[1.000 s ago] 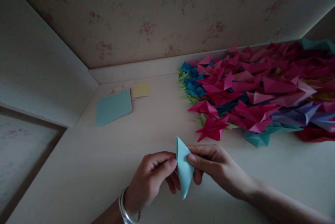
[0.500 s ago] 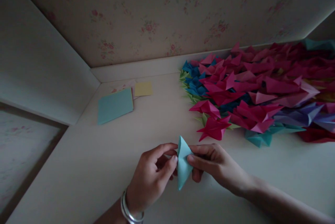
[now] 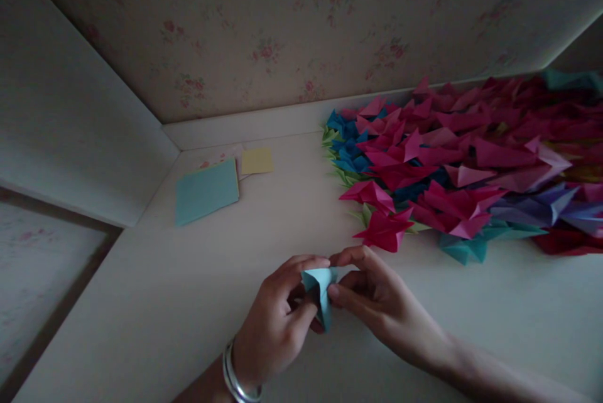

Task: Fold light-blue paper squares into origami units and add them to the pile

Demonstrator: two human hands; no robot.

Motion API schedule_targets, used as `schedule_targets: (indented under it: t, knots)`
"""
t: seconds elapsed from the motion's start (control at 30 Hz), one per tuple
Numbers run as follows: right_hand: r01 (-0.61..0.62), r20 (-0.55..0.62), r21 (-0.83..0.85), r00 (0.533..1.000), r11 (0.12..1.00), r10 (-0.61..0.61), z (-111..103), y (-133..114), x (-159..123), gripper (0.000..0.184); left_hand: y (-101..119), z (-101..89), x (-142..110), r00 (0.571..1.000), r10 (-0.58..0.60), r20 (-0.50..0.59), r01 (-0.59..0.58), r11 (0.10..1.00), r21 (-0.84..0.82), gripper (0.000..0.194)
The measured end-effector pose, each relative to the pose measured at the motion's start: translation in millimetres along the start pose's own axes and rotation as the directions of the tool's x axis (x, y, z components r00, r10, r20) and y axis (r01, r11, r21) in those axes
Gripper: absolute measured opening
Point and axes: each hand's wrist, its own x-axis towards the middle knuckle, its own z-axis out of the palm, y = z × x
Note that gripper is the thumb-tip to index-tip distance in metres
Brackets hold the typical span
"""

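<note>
One folded light-blue paper (image 3: pixel 323 282): over the near part of the worktop (image 3: pixel 188 290), apart from the pile of folded paper shapes (image 3: pixel 452 164).
Left hand (image 3: pixel 273 315): pinching the paper's left side, thumb at its dark opening.
Right hand (image 3: pixel 379 309): thumb and forefinger closed on its right edge.
Paper's outline: a slim diamond half a second earlier; now broad-topped and hollowed.
Folding: apparently mid-step, layers being parted.
</note>
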Motion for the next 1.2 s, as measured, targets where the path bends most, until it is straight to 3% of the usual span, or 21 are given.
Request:
schedule_targets:
  t: [0.1,0.2,0.33,0.43,0.5,0.6,0.7,0.8,0.93,1.07,1.2]
  knots:
    - [0.122,-0.035,-0.086,0.991,0.989,-0.125,1,-4,-2,0.020,1,-1.2,0,0.999,-0.002,-0.037,0.004,0.999,0.050,0.031]
    - [0.215,0.009,-0.173,0.976,0.961,-0.216,0,-8,-2,0.022,2,-2.0,0,0.995,0.083,-0.061,-0.072,0.983,0.171,0.030]
    - [0.245,-0.005,-0.259,0.967,0.934,-0.255,-1,-8,-1,0.024,0,-1.9,1,0.984,0.171,-0.043,-0.155,0.956,0.251,0.038]
    - [0.260,-0.034,-0.328,0.958,0.908,-0.286,-3,-6,-1,0.031,-1,-2.5,1,0.979,0.195,-0.049,-0.181,0.960,0.216,0.046]
    - [0.267,-0.048,-0.375,0.951,0.888,-0.306,-4,-6,-2,0.035,0,-3.1,2,0.986,0.160,-0.056,-0.153,0.981,0.119,0.046]
    - [0.290,-0.066,-0.402,0.937,0.868,-0.344,-5,-6,-2,0.033,3,-3.6,3,0.999,0.020,-0.028,-0.023,0.995,-0.094,0.040]
    - [0.329,-0.071,-0.400,0.919,0.855,-0.387,-7,-7,-1,0.034,6,-4.9,3,0.992,-0.108,0.064,0.122,0.954,-0.274,0.042]
    - [0.371,-0.062,-0.407,0.901,0.835,-0.430,-8,-8,0,0.038,7,-6.7,3,0.986,-0.126,0.108,0.157,0.920,-0.360,0.044]
    - [0.449,0.012,-0.421,0.871,0.788,-0.491,-8,-8,0,0.039,5,-7.0,6,0.988,-0.153,-0.026,0.134,0.929,-0.345,0.019]
    - [0.499,0.080,-0.408,0.854,0.765,-0.514,-7,-7,0,0.040,2,-6.1,9,0.975,-0.205,-0.085,0.170,0.936,-0.308,0.028]
    - [0.512,0.132,-0.399,0.853,0.760,-0.505,-7,-9,-1,0.034,0,-7.4,8,0.979,-0.158,-0.132,0.132,0.974,-0.184,0.017]
